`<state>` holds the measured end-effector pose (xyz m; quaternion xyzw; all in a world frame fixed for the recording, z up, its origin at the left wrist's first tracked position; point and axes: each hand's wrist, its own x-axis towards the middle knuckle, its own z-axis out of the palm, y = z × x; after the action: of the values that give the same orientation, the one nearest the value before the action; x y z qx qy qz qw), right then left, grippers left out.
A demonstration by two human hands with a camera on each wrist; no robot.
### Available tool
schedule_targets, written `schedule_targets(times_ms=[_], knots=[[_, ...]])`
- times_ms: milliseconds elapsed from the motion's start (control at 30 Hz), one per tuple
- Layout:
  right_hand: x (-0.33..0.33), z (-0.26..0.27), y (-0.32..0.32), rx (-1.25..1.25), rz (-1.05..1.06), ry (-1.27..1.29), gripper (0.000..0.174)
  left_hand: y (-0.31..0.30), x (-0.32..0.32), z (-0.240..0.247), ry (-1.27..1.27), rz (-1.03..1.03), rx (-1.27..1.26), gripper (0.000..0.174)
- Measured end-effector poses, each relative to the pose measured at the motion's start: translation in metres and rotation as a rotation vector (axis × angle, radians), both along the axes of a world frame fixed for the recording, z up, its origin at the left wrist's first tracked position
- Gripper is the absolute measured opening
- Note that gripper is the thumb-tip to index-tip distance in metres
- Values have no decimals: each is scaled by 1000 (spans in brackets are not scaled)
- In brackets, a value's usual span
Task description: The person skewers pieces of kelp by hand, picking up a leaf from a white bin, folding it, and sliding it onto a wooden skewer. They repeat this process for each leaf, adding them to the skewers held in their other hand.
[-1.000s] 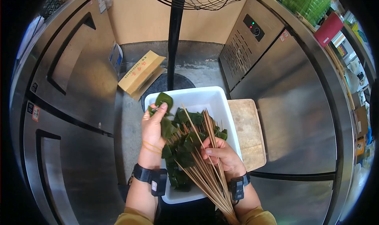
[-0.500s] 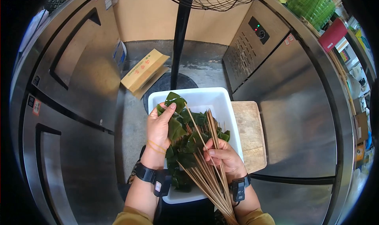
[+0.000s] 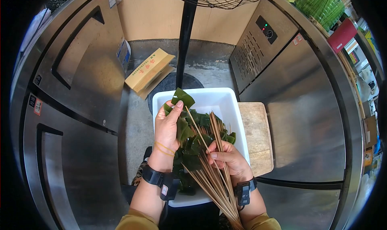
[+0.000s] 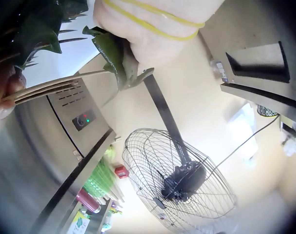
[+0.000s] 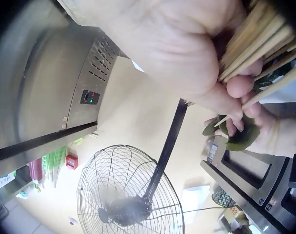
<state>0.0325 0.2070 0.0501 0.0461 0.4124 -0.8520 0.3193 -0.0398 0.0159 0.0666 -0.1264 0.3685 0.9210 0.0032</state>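
My left hand pinches dark green kelp pieces between thumb and fingers over the left side of a white tub. In the right hand is a bundle of bamboo skewers, with one single skewer held apart between thumb and fingertips. This skewer's tip is right at the kelp by the left thumb, as the left wrist view also shows at the folded kelp. Below both hands, more kelp threaded on skewers lies in the tub, partly hidden by the hands and skewers.
A wooden board lies to the tub's right. Steel refrigerator cabinets flank both sides. Behind the tub stand a fan pole on a round black base and a cardboard box. Green-wrapped skewers sit on the right cabinet.
The left hand with its kelp has moved right, toward the single skewer, whose tip now meets the kelp. The right hand keeps its hold on the skewers. The head view has shifted slightly.
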Motion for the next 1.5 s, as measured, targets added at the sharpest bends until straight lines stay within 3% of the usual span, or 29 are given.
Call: schedule_targets(times_ms=[367, 633, 833, 1000, 1233, 1300, 1367, 1500], knots=[[1, -1, -1, -36, -82, -43, 12, -3, 5, 6, 31, -137, 88, 13], [1, -4, 1, -74, -85, -32, 12, -11, -3, -12, -46, 63, 10, 6], [1, -2, 2, -39, -81, -36, 10, 1, 10, -2, -41, -340, -99, 9], [1, 0, 1, 29, -54, -30, 8, 5, 15, 3, -22, -381, -153, 15], [1, 0, -1, 12, -70, -48, 8, -38, -5, 1, 41, 42, -139, 12], [2, 0, 1, 66, -76, -49, 9, -66, 0, 18, 21, 42, -201, 15], [4, 5, 0, 143, -78, -80, 8, -88, 12, 34, 26, 184, -371, 12], [-3, -13, 6, 73, -44, -32, 7, -121, 47, 78, 279, 467, -303, 14]])
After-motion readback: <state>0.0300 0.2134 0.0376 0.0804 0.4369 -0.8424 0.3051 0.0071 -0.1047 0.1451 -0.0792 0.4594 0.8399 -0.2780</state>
